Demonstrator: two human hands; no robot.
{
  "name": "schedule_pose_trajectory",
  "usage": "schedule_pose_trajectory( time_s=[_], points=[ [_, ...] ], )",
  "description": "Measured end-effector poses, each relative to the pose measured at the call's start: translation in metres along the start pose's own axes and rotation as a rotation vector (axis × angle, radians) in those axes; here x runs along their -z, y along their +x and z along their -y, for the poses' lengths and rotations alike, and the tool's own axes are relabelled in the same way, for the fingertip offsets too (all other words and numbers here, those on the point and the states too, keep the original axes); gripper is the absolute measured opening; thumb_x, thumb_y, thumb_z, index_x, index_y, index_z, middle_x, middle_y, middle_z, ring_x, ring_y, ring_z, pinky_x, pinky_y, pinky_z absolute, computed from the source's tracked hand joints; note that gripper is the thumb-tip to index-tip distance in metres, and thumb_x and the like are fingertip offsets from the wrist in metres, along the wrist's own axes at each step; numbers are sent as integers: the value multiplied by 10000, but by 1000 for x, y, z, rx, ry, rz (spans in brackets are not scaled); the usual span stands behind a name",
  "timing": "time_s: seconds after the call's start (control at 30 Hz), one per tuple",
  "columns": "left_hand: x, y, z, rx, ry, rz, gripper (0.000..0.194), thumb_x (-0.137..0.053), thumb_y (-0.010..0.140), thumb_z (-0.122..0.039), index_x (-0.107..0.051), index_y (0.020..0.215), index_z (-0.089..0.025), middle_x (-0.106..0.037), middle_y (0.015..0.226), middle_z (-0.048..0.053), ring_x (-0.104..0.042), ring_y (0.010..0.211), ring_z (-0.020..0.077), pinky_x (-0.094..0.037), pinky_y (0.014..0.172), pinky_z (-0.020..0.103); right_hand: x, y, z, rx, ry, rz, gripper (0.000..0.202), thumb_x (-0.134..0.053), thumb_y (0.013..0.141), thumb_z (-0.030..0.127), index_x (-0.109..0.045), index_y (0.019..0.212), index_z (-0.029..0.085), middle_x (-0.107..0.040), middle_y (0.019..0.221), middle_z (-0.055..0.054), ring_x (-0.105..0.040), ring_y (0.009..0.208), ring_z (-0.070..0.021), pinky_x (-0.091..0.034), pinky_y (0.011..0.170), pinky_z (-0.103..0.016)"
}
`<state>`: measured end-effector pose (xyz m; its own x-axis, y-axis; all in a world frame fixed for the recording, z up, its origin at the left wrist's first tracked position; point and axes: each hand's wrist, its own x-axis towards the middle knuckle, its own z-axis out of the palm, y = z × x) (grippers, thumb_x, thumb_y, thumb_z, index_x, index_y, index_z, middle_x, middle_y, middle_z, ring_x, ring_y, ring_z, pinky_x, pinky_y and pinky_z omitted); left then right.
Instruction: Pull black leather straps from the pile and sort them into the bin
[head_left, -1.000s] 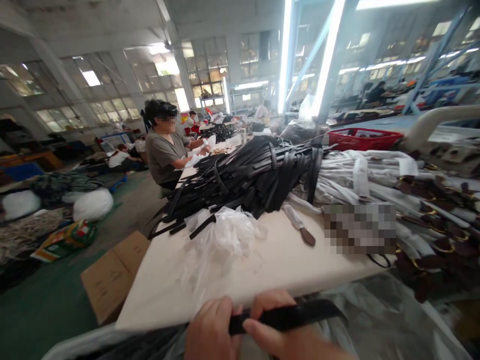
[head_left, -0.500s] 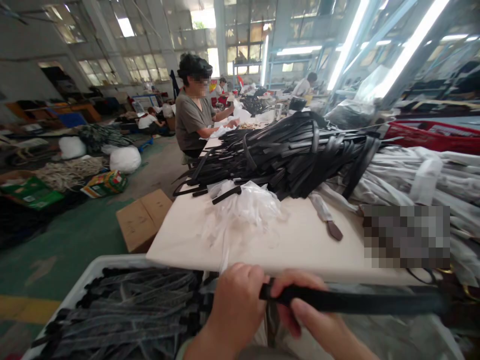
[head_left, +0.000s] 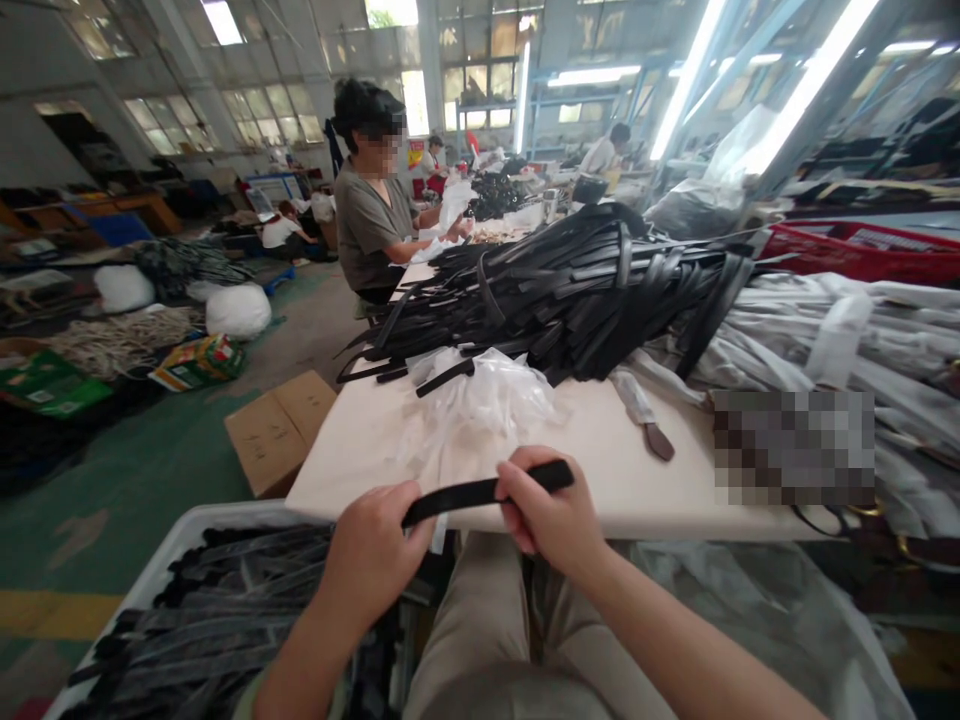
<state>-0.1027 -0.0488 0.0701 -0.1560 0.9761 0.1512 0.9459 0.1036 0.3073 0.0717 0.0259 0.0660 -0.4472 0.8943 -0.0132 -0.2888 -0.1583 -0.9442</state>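
Observation:
A black strap [head_left: 461,494] stretches between my two hands above the front edge of the white table [head_left: 345,450]. My left hand [head_left: 379,550] is closed around its left part. Near the strap's right end, my right hand [head_left: 544,510] pinches it, and a short piece sticks out past the fingers. Just beyond my hands lies a crumpled heap of thin white plastic [head_left: 487,410] with a short black strip [head_left: 445,379] on it. Behind that is a large pile of black straps [head_left: 570,290].
At the lower left stands a white bin [head_left: 187,520] of wrapped black straps. White-wrapped straps [head_left: 795,330] and a red basket [head_left: 862,250] are on the right. A cardboard box [head_left: 281,430] sits on the floor. A person [head_left: 371,210] works at the table's far left side.
Both hands have moved up, the left one also leftward, and are farther apart. The strap, which reached far right, now spans between them with a short end at the right. The view has shifted slightly.

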Motion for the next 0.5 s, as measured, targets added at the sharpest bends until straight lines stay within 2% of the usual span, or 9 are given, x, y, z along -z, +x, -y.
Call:
schedule_pose_trajectory(
  time_s=[0.07, 0.17, 0.3, 0.4, 0.5],
  points=[
    [13, 0, 11, 61, -82, -49, 221, -528, 853, -346, -535, 673, -218, -590, 637, -11, -576, 643, 194, -371, 612, 295, -22, 13, -3, -30, 6, 126, 387, -703, 778, 479, -560, 619, 156, -533, 412, 38, -441, 281, -69, -299, 262, -133],
    [37, -9, 28, 167, -137, -124, 215, -527, 810, -375, -556, 666, -219, -560, 604, -41, -545, 593, 161, -368, 586, 263, -53, 26, -9, -74, 45, 301, 348, -690, 797, 444, -579, 640, 154, -553, 439, 41, -461, 299, -69, -323, 268, -131],
    [66, -32, 59, 271, 55, -221, 134, -540, 771, -333, -584, 708, -223, -582, 629, -63, -551, 608, 142, -354, 612, 233, -74, 24, 2, -32, 65, 323, 319, -714, 789, 385, -583, 614, 153, -537, 432, 47, -446, 300, -57, -304, 275, -126],
    [80, -45, 79, 196, 169, -262, 98, -532, 773, -293, -589, 729, -227, -614, 671, -50, -585, 661, 155, -377, 657, 234, -88, 16, 19, -1, 49, 343, 345, -766, 745, 378, -552, 580, 163, -510, 417, 57, -432, 297, -57, -296, 273, -130],
    [88, -49, 81, 44, 236, -304, 120, -528, 790, -313, -604, 746, -231, -664, 703, -18, -625, 698, 181, -413, 660, 249, -110, 12, 24, -12, 9, 435, 376, -807, 708, 427, -560, 592, 167, -499, 432, 63, -442, 311, -65, -294, 266, -134]
  ],
)
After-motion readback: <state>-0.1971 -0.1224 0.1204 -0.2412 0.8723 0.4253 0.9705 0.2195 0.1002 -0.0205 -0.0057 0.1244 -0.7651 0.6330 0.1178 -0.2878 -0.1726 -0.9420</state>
